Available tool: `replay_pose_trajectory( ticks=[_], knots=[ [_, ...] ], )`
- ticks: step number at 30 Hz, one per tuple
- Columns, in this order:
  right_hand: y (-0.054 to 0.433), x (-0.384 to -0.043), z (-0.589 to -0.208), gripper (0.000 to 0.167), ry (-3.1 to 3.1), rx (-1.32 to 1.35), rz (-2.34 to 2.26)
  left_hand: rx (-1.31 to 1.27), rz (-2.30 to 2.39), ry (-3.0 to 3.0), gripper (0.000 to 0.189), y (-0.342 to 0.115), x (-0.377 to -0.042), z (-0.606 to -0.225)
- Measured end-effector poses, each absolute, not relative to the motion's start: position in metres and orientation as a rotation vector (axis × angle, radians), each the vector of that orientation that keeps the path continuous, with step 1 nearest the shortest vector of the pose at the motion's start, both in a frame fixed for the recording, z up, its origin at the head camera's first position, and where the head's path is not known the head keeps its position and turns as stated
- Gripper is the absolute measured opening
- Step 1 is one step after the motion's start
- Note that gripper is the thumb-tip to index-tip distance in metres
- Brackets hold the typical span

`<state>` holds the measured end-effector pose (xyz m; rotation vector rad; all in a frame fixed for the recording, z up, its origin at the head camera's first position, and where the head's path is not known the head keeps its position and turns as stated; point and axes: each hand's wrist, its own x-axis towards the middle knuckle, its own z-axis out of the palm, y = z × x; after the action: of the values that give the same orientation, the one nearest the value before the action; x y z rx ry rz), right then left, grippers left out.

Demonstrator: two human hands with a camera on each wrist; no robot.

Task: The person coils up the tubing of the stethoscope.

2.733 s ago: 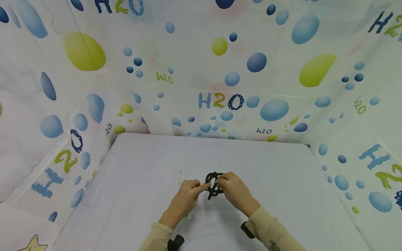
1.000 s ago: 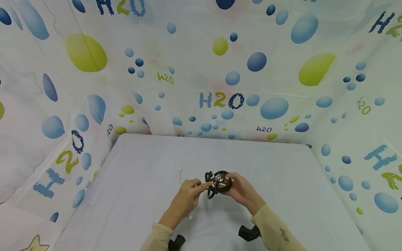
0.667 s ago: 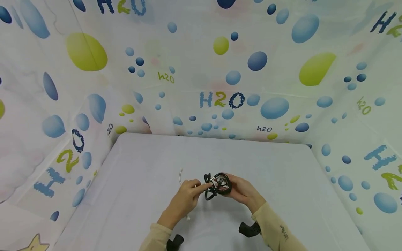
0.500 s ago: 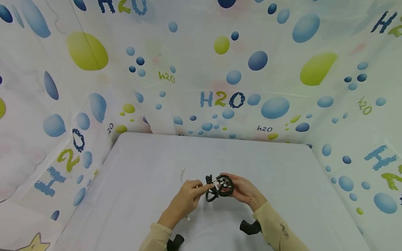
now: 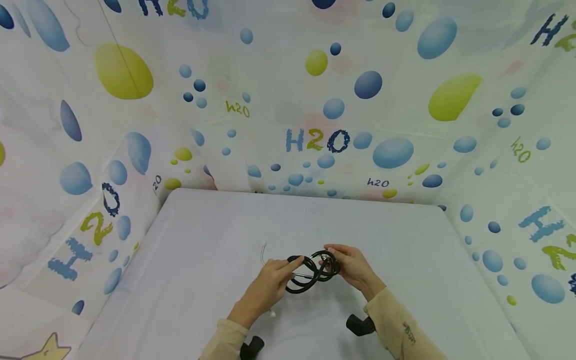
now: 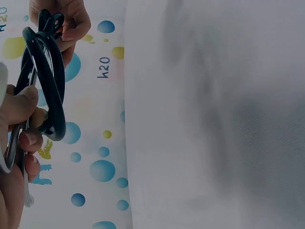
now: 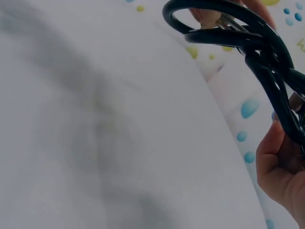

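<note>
A stethoscope with coiled black tubing (image 5: 302, 287) is held in the air between both hands. My left hand (image 5: 265, 285) grips its metal ear tubes (image 6: 13, 143), with the thumb and fingers curled round them in the left wrist view. One white ear tip (image 5: 264, 244) sticks out beyond the left hand and the other hangs below it. My right hand (image 5: 357, 270) holds the far end of the coil, fingers behind the loops. The chest piece there is mostly hidden by tubing. In the right wrist view, black loops (image 7: 269, 86) cross in front of the right hand (image 7: 281, 176).
Below the hands spreads a table (image 5: 216, 225) with a white cover. A white curtain (image 5: 270, 75) printed with blue and green drops surrounds it at the back and sides. Black wrist mounts (image 5: 360, 325) sit under both sleeves.
The right hand has turned from pinching the coil from above to holding it from behind, and has shifted right. The loops are spread wider. The left hand has stayed almost in place.
</note>
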<state>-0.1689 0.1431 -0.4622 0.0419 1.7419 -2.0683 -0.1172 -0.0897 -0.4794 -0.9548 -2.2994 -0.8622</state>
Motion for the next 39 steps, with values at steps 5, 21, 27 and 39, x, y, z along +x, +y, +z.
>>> replay_pose_trajectory(
  ticks=[5,21,27,39],
  knots=[
    [0.145,-0.171,-0.463,0.039,1.747,0.02,-2.082,-0.918,-0.886,-2.225,0.038,-0.088,-0.118,-0.485],
    [0.143,-0.173,-0.465,0.039,1.787,0.116,-2.112,-0.893,-1.018,-2.249,0.02,-0.09,-0.12,-0.486],
    [0.147,-0.172,-0.471,0.04,1.755,0.018,-2.033,-0.918,-1.036,-2.364,0.017,-0.095,-0.124,-0.486],
    [0.143,-0.167,-0.478,0.049,1.715,0.004,-1.97,-0.924,-1.113,-2.563,0.024,-0.093,-0.128,-0.49]
  ],
)
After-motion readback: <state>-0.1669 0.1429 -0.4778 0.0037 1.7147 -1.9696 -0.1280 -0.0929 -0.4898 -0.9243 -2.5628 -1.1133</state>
